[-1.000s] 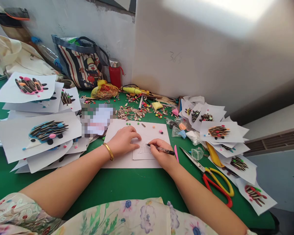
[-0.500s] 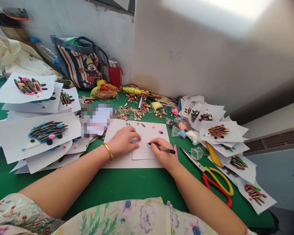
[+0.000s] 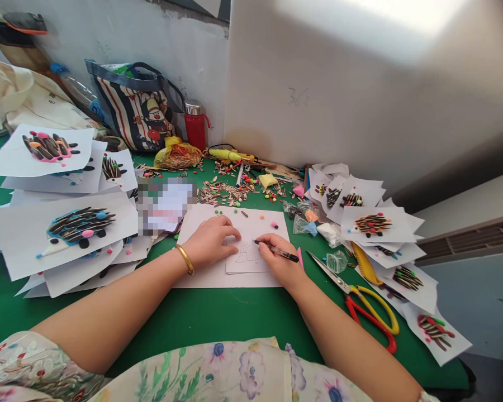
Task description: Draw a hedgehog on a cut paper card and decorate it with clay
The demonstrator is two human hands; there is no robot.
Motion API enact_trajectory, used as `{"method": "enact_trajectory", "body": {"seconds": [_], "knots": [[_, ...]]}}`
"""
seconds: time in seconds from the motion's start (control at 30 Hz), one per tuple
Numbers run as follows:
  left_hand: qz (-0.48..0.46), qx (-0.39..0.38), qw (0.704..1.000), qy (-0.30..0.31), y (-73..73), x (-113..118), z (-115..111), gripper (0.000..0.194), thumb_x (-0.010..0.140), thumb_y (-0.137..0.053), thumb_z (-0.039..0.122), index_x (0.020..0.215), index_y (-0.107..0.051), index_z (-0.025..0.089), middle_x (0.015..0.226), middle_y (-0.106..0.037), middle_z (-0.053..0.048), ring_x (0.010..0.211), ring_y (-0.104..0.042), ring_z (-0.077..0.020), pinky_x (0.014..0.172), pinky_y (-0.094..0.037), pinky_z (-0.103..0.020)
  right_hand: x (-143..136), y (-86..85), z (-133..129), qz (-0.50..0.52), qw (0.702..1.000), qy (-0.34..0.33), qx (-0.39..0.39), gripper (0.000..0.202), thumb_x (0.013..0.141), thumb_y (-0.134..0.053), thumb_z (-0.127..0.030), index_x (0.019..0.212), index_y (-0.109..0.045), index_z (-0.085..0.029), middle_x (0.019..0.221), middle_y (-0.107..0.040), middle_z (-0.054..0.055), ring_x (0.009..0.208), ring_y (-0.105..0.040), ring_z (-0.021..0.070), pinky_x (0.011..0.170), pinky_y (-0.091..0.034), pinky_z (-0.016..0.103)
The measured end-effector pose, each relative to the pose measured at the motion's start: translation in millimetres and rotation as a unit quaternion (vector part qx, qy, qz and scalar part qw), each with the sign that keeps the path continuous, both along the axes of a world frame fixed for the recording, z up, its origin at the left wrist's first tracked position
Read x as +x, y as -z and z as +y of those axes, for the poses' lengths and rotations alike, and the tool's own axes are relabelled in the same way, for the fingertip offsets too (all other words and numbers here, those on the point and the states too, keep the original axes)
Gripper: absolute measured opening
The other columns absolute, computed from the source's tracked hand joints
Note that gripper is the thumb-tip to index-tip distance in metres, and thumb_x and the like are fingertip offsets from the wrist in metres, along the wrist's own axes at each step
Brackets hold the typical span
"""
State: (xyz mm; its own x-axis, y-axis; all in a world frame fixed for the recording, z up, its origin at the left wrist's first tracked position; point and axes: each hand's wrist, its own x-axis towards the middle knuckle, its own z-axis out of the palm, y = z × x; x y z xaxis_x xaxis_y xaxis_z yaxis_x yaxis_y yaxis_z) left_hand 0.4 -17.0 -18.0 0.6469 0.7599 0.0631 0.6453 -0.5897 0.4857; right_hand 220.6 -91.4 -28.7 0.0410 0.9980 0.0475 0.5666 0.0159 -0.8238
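My right hand [image 3: 280,262] is closed round a black pen [image 3: 283,253], its tip on a small white sheet [image 3: 245,267]. A thin outline drawing [image 3: 248,254], like a hedgehog, shows on that sheet. My left hand [image 3: 212,239] lies with fingers apart and slightly bent, its fingertips at the sheet's left edge; a gold bangle [image 3: 185,259] is on the wrist. Both hands rest over a larger white paper [image 3: 201,280] beneath the small sheet. Small clay balls [image 3: 274,224] and a sunflower seed [image 3: 245,214] lie at its far side.
Scissors [image 3: 360,301] with red and yellow handles lie at my right. Stacks of seed hedgehog pictures stand on the left [image 3: 8,223] and right [image 3: 398,223]. Loose seeds [image 3: 226,192], bagged clay [image 3: 331,233], a phone [image 3: 170,206], a red flask [image 3: 195,125] and a striped bag [image 3: 134,109] sit farther back.
The pen in my right hand has shifted very slightly, its tip moving a little up and left over the drawing. My left hand stays in place.
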Motion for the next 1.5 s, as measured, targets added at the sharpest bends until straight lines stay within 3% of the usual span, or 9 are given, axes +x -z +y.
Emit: {"method": "enact_trajectory", "body": {"seconds": [0.4, 1.13, 1.5], "knots": [[-0.004, 0.001, 1.0, 0.001, 0.9, 0, 0, 0.026, 0.078, -0.075, 0.034, 0.103, -0.075, 0.027, 0.109, -0.06, -0.007, 0.105, -0.057, -0.0264, 0.094, -0.045, -0.04, 0, -4.7, -1, -0.022, 0.999, 0.027, -0.002, 0.022, 0.084, -0.053, -0.034, 0.093, -0.071, -0.024, 0.088, -0.072, 0.002, 0.081, -0.064, 0.0207, 0.074, -0.049, 0.031], [-0.004, 0.007, 1.0, 0.003, 3.6, -1, 2, 0.025, 0.079, -0.074, 0.036, 0.103, -0.074, 0.028, 0.108, -0.06, -0.007, 0.104, -0.057, -0.0259, 0.093, -0.045, -0.04, 4, -0.1, 3, -0.035, 0.999, 0.024, 0.005, 0.023, 0.085, -0.054, -0.034, 0.096, -0.071, -0.024, 0.091, -0.072, 0.003, 0.083, -0.064, 0.0217, 0.079, -0.049, 0.033], [-0.009, 0.005, 1.0, 0.006, 3.7, -1, 1, 0.025, 0.078, -0.073, 0.035, 0.102, -0.075, 0.028, 0.108, -0.06, -0.007, 0.103, -0.057, -0.0258, 0.092, -0.046, -0.039, 15, 2.8, 5, -0.013, 0.999, 0.047, 0.004, 0.022, 0.083, -0.054, -0.034, 0.091, -0.071, -0.023, 0.086, -0.071, 0.002, 0.078, -0.063, 0.0205, 0.07, -0.048, 0.031]]}}
